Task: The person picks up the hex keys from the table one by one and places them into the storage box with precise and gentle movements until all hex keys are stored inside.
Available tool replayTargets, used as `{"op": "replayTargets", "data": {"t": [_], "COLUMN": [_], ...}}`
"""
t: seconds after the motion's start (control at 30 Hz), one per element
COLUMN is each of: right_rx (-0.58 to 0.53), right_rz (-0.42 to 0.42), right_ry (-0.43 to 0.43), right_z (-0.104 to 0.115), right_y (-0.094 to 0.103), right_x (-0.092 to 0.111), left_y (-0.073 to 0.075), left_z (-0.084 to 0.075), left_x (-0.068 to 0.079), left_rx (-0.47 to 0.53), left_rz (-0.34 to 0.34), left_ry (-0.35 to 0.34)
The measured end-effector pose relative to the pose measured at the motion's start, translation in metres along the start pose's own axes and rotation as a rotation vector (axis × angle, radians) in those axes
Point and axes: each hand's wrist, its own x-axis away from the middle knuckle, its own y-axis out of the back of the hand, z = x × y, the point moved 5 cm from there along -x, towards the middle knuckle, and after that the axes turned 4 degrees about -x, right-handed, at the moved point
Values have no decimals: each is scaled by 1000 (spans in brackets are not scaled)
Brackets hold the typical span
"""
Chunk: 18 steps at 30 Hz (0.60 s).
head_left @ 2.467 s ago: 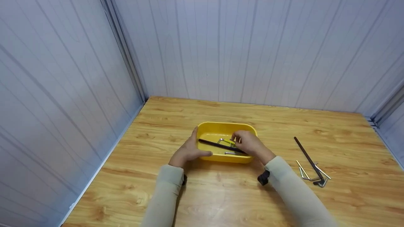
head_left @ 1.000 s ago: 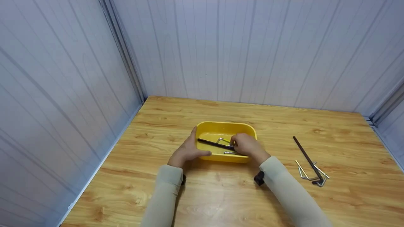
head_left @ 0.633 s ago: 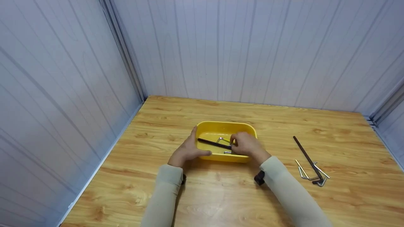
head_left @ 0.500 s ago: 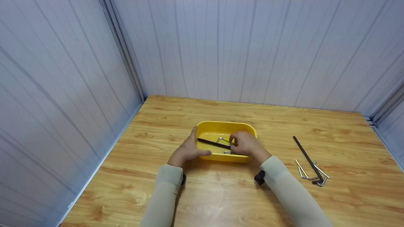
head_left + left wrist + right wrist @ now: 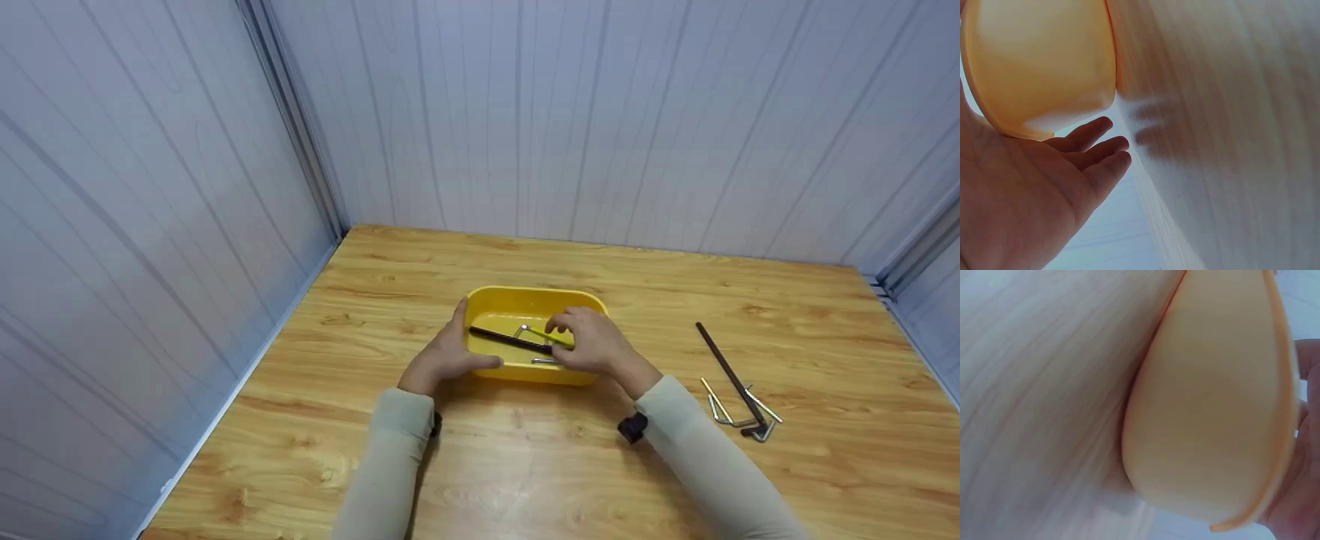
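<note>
"Well, any change in the yellow tub (image 5: pixel 517 301)?"
"Yes, eased back with the right hand (image 5: pixel 598 342), parting thumb from fingers, baring more of the yellow hex key (image 5: pixel 540 333) inside, perhaps just released"
"Left hand (image 5: pixel 448 351)?"
"Spread against the tub's end"

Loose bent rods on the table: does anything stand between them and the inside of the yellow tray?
Yes: in the head view, the right hand and sleeve cross the direct line from the loose bent rods, and the right wall of the yellow tray stands between too.
</note>
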Motion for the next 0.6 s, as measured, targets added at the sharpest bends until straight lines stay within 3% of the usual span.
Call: {"op": "replayTargets", "data": {"t": [0.33, 0.6], "right_rx": [37, 59], "right_rz": [-51, -98], "right_ry": [47, 28], "right_z": [1, -10], "right_y": [20, 39], "right_x": [25, 51], "left_y": [-1, -2], "left_z": [-1, 1], "left_x": [0, 0], "left_rx": [-17, -5], "left_rz": [-1, 7], "left_ry": [-4, 21]}}
